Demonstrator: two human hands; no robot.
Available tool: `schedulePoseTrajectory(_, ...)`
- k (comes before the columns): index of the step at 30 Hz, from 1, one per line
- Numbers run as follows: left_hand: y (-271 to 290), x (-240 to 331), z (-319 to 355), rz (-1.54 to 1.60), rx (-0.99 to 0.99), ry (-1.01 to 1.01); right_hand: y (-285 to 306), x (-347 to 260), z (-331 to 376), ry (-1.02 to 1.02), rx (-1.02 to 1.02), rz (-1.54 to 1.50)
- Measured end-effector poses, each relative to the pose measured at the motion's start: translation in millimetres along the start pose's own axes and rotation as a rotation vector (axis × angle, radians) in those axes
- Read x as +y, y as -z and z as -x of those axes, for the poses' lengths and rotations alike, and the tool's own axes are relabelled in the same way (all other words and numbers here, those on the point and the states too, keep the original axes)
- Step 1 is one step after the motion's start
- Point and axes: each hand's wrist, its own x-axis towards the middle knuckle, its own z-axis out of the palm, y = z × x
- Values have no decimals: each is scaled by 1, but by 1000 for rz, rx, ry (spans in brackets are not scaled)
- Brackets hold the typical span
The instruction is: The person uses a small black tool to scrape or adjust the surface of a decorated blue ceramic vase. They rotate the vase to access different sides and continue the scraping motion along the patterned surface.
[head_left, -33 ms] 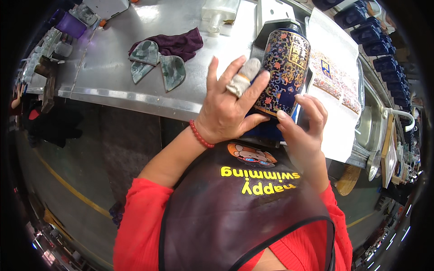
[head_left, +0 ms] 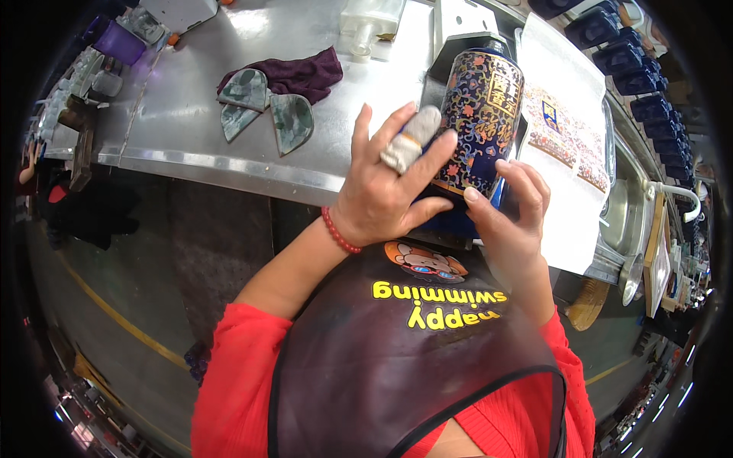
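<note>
Across the upper part of the view runs a metal table (head_left: 191,114), its front edge curving toward the person. Nearest the camera is a dark apron (head_left: 343,359) with a cartoon face and yellow lettering, worn over a red top with sleeves (head_left: 240,366). To the right, a large white paper sheet (head_left: 565,237) covers part of the work area and carries flowered prints (head_left: 550,126); beyond it are a metal sink (head_left: 626,217) and a row of dark blue bottles (head_left: 649,76).

Between the paper and the bare metal is the main bottle (head_left: 485,114), dark blue with a gold and flowered pattern, its neck pointing away from the person and its base toward the hands. At its lower left is the left hand (head_left: 378,191), fingers spread apart, the index fingertip at the bottle's side. At its lower right is the right hand (head_left: 519,217), thumb tip by the base and bent index finger by the side; whether they are clamped on anything, I cannot tell.

Left of the hands lies a crumpled purple cloth (head_left: 317,72), with three marbled green scrapers (head_left: 292,122) beside it. Smaller are a grey finger cover (head_left: 412,141) on the left middle finger and a red bead bracelet (head_left: 334,230) on the left wrist.
</note>
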Motion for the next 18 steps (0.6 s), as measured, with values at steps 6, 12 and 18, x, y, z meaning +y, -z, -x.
schedulePoseTrajectory(6,-4,4,30,50,22,-48,-4,1,4,6,1,8)
schedulePoseTrajectory(12,2,5,35,44,43,-79,-2,-4,-6,11,-6,-6)
schedulePoseTrajectory(18,-3,1,36,71,54,-17,-2,-6,-14,52,-43,27)
